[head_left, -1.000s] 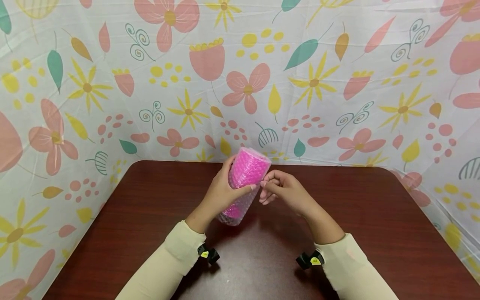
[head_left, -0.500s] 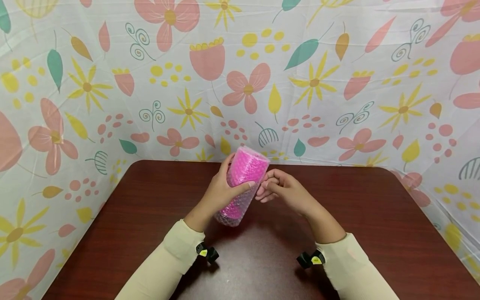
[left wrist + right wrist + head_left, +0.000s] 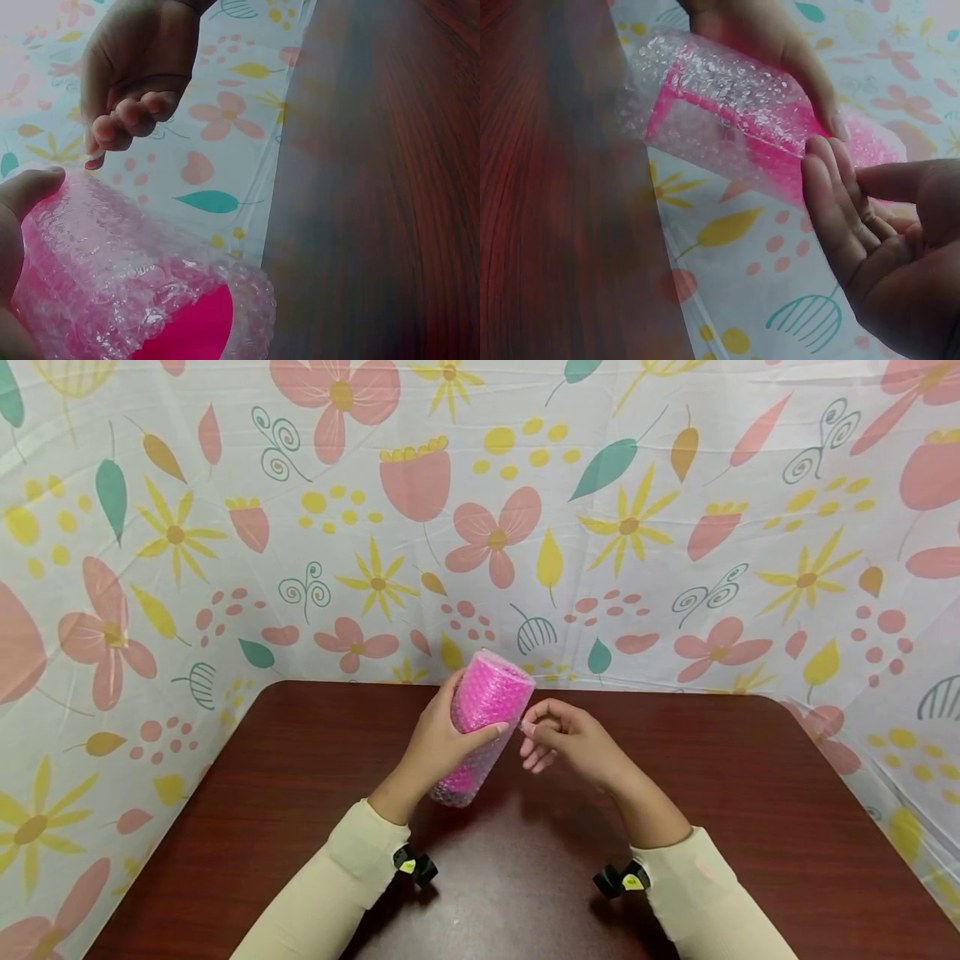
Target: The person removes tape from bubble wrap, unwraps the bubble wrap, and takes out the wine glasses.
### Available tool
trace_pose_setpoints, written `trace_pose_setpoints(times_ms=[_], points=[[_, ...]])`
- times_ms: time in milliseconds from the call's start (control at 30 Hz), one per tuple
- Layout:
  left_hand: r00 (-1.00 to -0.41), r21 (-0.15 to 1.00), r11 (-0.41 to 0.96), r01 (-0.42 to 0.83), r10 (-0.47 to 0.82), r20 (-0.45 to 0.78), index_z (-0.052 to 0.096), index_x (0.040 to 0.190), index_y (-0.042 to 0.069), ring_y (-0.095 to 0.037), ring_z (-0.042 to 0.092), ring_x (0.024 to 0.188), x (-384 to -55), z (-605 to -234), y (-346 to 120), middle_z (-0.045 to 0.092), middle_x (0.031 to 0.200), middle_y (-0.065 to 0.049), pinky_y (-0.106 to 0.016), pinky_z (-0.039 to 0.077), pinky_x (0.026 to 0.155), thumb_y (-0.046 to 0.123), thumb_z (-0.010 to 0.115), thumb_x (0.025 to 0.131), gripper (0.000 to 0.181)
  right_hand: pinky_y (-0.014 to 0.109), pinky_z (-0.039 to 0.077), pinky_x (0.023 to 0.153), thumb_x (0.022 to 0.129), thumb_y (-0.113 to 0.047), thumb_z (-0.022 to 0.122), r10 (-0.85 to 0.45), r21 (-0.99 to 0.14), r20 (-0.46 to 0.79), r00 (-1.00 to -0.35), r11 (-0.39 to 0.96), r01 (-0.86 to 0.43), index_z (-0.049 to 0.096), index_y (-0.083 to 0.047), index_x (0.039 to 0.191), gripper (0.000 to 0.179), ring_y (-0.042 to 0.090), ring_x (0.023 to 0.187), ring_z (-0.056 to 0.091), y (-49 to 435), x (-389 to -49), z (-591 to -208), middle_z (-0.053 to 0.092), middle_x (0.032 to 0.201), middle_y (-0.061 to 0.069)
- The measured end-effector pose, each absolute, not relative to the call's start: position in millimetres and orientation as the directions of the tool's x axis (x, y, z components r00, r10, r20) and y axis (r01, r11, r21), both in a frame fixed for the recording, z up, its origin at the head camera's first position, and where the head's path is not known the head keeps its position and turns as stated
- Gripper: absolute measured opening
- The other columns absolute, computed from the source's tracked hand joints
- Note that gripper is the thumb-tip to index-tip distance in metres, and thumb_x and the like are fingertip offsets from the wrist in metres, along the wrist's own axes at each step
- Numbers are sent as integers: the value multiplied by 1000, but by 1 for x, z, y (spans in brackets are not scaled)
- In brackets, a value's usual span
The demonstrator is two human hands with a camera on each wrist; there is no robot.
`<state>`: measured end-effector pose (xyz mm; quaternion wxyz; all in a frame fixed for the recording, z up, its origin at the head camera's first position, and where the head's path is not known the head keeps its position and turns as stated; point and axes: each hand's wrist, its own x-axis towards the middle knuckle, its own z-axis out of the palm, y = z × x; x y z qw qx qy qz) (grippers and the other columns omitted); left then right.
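Observation:
A bright pink cylinder wrapped in clear bubble wrap (image 3: 491,710) leans to the right above the table. My left hand (image 3: 438,739) grips it round the left side, thumb across the front. In the left wrist view, loose bubble wrap (image 3: 259,307) sticks out past the bare pink end (image 3: 195,326). My right hand (image 3: 573,739) is just right of the roll, thumb and index finger pinched together, the other fingers loosely bent. A small clear strip (image 3: 91,160) shows at those fingertips in the left wrist view; I cannot tell whether it is tape or wrap.
The dark reddish-brown table (image 3: 300,852) has rounded far corners. Behind it and at both sides hangs a white cloth (image 3: 480,460) printed with flowers and leaves. A small black wrist camera sits at each cream sleeve cuff (image 3: 375,835).
The wrapped roll has shifted slightly left in my left hand's grip. My right hand came closer to its side, then drew slightly away, leaving a small gap in the head view.

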<state>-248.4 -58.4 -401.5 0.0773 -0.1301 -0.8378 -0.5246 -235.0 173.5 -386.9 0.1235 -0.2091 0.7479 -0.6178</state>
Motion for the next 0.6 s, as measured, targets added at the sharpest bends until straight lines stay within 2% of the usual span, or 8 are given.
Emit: trace_pose_setpoints(times_ms=[233, 367, 500, 600], points=[[-951, 870, 395, 294, 209, 227, 29, 155, 35, -22, 60, 117, -246, -405, -57, 53, 140, 0, -47, 55, 95, 49, 84, 79, 94, 50, 62, 71, 104, -16, 57, -459, -974, 91, -884, 142, -174, 53, 4, 108, 21, 38, 77, 72, 172, -234, -386, 66, 86, 18], [-947, 883, 369, 289, 247, 206, 26, 155, 40, -21, 58, 120, -246, -406, -57, 51, 142, 2, -47, 53, 98, 49, 84, 79, 96, 54, 61, 74, 104, -14, 56, -464, -978, 79, -882, 135, -159, 53, 6, 107, 20, 45, 81, 71, 172, -235, -387, 66, 91, 27], [-941, 898, 333, 287, 273, 199, 24, 155, 42, -21, 55, 125, -247, -406, -57, 47, 146, 3, -48, 50, 103, 42, 86, 79, 99, 46, 63, 74, 105, -10, 52, -470, -983, 79, -879, 112, -148, 51, 9, 111, 20, 35, 81, 74, 173, -235, -387, 63, 100, 40], [-938, 907, 309, 285, 287, 196, 21, 155, 44, -22, 55, 125, -248, -407, -58, 47, 146, 2, -49, 51, 102, 40, 87, 78, 101, 42, 63, 75, 105, -9, 50, -473, -984, 86, -877, 98, -150, 50, 9, 113, 20, 33, 82, 74, 174, -236, -386, 64, 102, 39]])
